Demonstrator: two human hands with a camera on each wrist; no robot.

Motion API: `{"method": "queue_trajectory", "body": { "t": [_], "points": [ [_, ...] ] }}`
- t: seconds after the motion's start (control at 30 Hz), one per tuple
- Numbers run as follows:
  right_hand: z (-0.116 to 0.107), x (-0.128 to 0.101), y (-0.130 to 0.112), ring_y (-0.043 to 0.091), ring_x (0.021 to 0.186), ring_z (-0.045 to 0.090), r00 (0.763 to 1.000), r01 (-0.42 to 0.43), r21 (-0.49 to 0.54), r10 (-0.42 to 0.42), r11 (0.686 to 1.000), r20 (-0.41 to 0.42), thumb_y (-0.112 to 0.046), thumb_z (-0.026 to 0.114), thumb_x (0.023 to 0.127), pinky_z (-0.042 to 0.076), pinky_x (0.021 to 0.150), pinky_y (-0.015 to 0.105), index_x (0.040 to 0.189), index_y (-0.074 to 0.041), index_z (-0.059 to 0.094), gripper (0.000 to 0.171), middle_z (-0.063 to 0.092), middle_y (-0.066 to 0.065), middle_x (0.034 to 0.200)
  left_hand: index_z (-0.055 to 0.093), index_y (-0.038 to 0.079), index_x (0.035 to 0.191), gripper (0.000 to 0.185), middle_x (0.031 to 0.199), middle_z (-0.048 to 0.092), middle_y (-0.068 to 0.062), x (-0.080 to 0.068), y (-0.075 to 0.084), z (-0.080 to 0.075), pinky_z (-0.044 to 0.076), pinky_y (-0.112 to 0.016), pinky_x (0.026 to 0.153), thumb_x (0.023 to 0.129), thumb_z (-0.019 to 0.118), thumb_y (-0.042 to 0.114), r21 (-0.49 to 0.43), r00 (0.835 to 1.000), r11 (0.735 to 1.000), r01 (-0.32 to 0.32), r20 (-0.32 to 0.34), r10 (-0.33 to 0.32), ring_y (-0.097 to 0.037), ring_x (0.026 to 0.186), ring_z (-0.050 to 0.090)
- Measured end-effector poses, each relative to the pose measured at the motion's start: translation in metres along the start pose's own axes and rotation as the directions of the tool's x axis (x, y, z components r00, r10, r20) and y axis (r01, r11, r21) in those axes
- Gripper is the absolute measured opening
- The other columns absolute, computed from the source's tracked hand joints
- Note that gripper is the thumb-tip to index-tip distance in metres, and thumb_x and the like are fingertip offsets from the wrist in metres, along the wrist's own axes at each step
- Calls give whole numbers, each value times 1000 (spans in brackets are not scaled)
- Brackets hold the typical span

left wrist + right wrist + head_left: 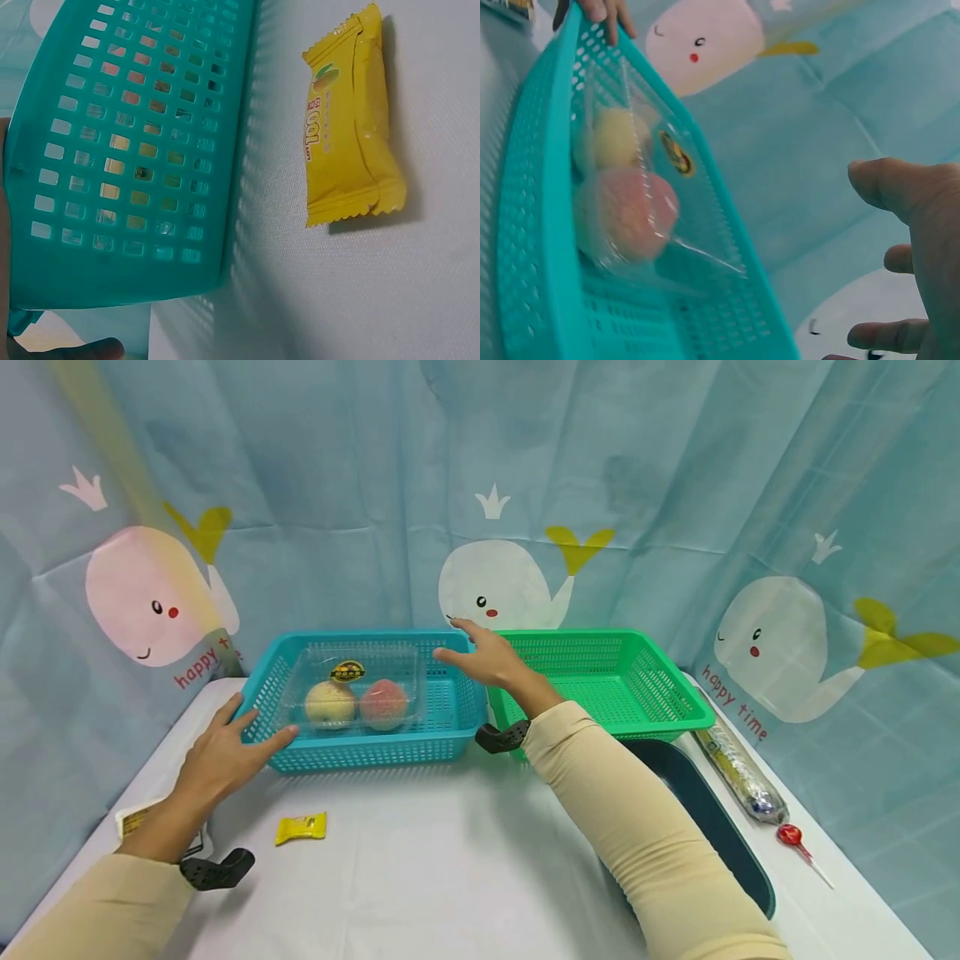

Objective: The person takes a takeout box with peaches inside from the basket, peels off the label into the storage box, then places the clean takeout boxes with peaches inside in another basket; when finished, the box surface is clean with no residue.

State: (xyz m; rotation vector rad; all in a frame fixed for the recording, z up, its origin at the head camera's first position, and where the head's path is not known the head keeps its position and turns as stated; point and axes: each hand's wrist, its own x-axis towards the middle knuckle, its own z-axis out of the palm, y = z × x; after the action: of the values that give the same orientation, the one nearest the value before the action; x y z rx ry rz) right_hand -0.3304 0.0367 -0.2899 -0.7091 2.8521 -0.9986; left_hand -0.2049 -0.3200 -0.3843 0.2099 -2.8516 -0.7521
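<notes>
A blue plastic basket (pixel 375 747) stands at the back left of the table. Inside it lies a clear plastic box (pixel 420 681) with a dark label, holding one yellowish peach (pixel 330 704) and one red peach (pixel 384 703). My left hand (pixel 225 756) rests at the basket's front left corner, fingers spread over the left rim and thumb over the front rim. Above the basket's right end hovers my right hand (pixel 487 656), holding nothing, its fingers apart. In the right wrist view its thumb and fingers (pixel 889 180) stand off to the side of the basket.
A yellow wrapped snack (pixel 302 828) lies before the basket. Right of it stands a green basket (pixel 600 693), with a dark blue tray (pixel 697 802) partly under my right forearm. A long clear packet (pixel 742 768) and a red lollipop (pixel 791 837) lie along the right edge.
</notes>
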Motion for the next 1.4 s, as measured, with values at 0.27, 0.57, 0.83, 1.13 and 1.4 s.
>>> {"method": "queue_trajectory", "body": {
  "t": [0.27, 0.57, 0.83, 1.13, 1.4],
  "points": [
    [30, 9, -3, 28, 130, 42, 1000, -19, 105, 17, 994, 19, -55, 57, 91, 42, 96, 50, 152, -23, 32, 73, 40, 12, 147, 25, -11, 145, 98, 157, -4, -23, -1, 0, 0, 23, -77, 91, 89, 48, 67, 1, 1000, 1000, 8, 4, -8, -59, 132, 15],
    [56, 21, -7, 28, 128, 44, 996, -75, 134, 68, 988, 60, -54, 57, 92, 42, 96, 50, 152, -23, 33, 72, 37, 9, 150, 25, -11, 146, 98, 158, -5, -21, -2, -1, -1, 22, -77, 91, 90, 48, 66, 1, 1000, 1000, 8, 4, -8, -58, 132, 14],
    [75, 27, -9, 33, 121, 48, 971, -217, 234, 186, 948, 148, -54, 59, 91, 49, 84, 55, 152, -26, 31, 73, 31, 7, 154, 26, -11, 145, 97, 158, -4, -21, -3, -1, 0, 22, -77, 92, 90, 49, 65, -6, 1000, 1000, -1, -1, 1, -58, 133, 14],
    [91, 35, -12, 36, 127, 43, 946, -319, 335, 276, 887, 170, -52, 62, 90, 49, 82, 60, 151, -34, 32, 70, 28, 4, 155, 26, -11, 145, 96, 158, -4, -21, -4, -1, -2, 22, -77, 91, 90, 48, 65, 3, 1000, 1000, -7, -1, 7, -58, 133, 14],
    [95, 36, -9, 40, 128, 40, 945, -321, 403, 260, 857, 198, -45, 63, 92, 46, 82, 64, 149, -32, 37, 65, 27, 6, 155, 27, -10, 145, 97, 158, -4, -20, -3, 0, 0, 21, -77, 92, 90, 48, 66, 3, 1000, 1000, -5, 5, 5, -58, 133, 14]
  ]
}}
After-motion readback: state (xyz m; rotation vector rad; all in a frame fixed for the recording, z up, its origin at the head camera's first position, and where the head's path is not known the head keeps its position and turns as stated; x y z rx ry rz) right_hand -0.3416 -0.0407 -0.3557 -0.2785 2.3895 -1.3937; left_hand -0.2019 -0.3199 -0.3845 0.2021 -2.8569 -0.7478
